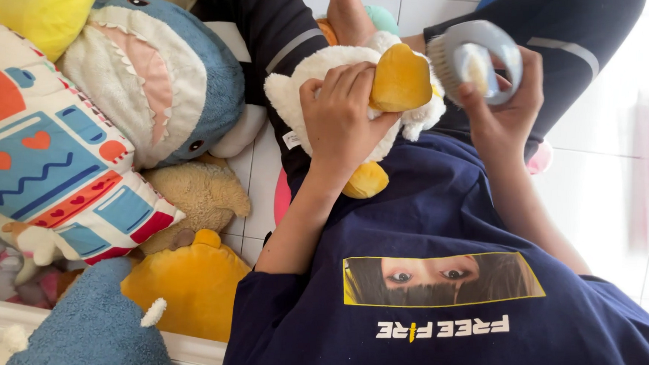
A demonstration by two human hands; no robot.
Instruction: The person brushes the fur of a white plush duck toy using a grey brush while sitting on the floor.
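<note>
At the bottom of the frame was the person's dark blue shirt with a printed picture (443, 315). Just above it, in the middle of the frame, the left hand (340, 117) gripped a white plush duck with yellow beak and feet (359, 95), with the fingers (348, 84) curled close together over its soft body. To the right of the duck, the right hand (502, 114) held a round grey brush with pale bristles (471, 60); its fingers wrapped around the rim, and the bristles were just beside the duck's head. In the left half of the frame lay a pile of toys: an orange plush (186, 286), a colourful printed pillow (44, 168) and a blue-grey plush shark (167, 78). At the top was a bare foot (348, 13) on the white tiled floor (262, 179).
</note>
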